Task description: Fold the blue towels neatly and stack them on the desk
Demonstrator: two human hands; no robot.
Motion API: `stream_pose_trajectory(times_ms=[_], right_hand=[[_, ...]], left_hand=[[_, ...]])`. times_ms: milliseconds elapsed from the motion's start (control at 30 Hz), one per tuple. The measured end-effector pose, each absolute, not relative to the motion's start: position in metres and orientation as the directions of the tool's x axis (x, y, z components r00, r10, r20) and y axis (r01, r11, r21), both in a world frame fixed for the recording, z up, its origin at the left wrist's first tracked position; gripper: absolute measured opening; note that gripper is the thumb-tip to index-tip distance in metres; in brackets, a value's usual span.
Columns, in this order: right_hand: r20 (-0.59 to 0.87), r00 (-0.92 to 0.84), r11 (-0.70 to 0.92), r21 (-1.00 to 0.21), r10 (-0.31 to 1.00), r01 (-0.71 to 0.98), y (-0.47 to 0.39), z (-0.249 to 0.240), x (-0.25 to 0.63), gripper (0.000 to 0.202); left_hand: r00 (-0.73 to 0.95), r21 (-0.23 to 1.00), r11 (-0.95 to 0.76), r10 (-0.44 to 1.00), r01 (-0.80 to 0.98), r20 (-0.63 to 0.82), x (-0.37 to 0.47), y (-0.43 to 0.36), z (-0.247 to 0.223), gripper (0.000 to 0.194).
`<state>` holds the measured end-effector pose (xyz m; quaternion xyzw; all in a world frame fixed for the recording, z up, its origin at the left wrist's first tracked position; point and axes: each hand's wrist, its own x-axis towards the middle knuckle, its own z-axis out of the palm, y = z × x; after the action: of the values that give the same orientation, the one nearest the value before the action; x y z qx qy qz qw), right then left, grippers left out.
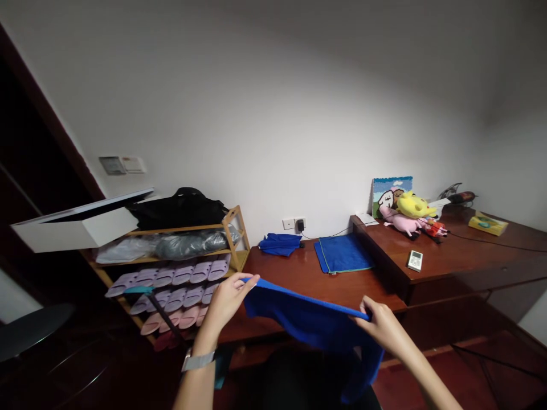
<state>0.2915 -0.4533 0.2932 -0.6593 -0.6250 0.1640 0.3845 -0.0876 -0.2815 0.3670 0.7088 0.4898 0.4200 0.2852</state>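
1. So, the bright blue soft cloth (pixel 307 322) is up in the air between both hands, at the near edge of the reddish-brown glossy wooden desk (pixel 294 276). Its top edge is stretched out, sloping down towards the right.
2. Left hand (pixel 231 299): fingers pinching one end of that edge. Right hand (pixel 378 322): fingers clamped on the other end, so neither is free.
3. Done so far, I'd say: one flat, squared-off blue fabric piece with pale green edging (pixel 346 254) lies neatly on the desk by the raised part. Can't tell if it's folded over or a couple of layers stacked.
4. Not done, by my read: the held cloth. Only the top edge is straight; the rest hangs loose, with a longer tail under the right hand, and it isn't laid down anywhere.
5. Also looking unsorted: a rumpled blue fabric heap (pixel 280 244) near the wall, just below the black plug-in adapter (pixel 300 225).
6. Overall, I'd guess partway through: one tidy, one mid-handling, one messy.
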Motion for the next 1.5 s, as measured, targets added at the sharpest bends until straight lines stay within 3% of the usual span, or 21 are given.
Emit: stream_pose_trajectory(times_ms=[133,300,467,633,967,1233,1367,1500], right_hand=[[0.225,0.177,0.027,-0.685,0.958,0.728,-0.453,0.303,0.303,0.019],[0.015,0.058,-0.033,-0.674,0.998,0.738,-0.456,0.246,0.305,0.02],[-0.13,-0.054,-0.069,-0.78,0.99,0.622,-0.465,0.188,0.311,0.025],[-0.063,0.076,-0.095,-0.83,0.995,0.55,-0.47,0.203,0.337,0.037],[0.119,0.191,-0.007,-0.831,0.974,0.556,-0.482,0.225,0.389,0.043],[0.148,0.197,-0.013,-0.766,0.969,0.642,-0.493,0.205,0.412,0.022],[0.142,0.228,-0.079,-0.661,0.963,0.746,-0.502,0.204,0.421,0.029],[0.176,0.389,-0.26,-0.496,0.904,0.828,-0.508,0.199,0.432,0.036]], left_hand=[[0.232,0.736,-0.434,0.901,0.52,0.367,-0.092,-0.297,0.379,0.046],[0.221,0.588,-0.547,0.815,0.596,0.535,-0.101,-0.301,0.378,0.025],[0.236,0.594,-0.493,0.857,0.636,0.459,-0.115,-0.298,0.381,0.032],[0.279,0.585,-0.451,0.889,0.674,0.364,-0.125,-0.3,0.385,0.033],[0.278,0.646,-0.468,0.883,0.604,0.379,-0.136,-0.296,0.377,0.039],[0.206,0.55,-0.562,0.79,0.617,0.577,-0.155,-0.285,0.36,0.043],[0.175,0.587,-0.54,0.808,0.603,0.563,-0.17,-0.281,0.35,0.043],[0.303,0.631,-0.479,0.877,0.61,0.373,-0.184,-0.272,0.333,0.039]])
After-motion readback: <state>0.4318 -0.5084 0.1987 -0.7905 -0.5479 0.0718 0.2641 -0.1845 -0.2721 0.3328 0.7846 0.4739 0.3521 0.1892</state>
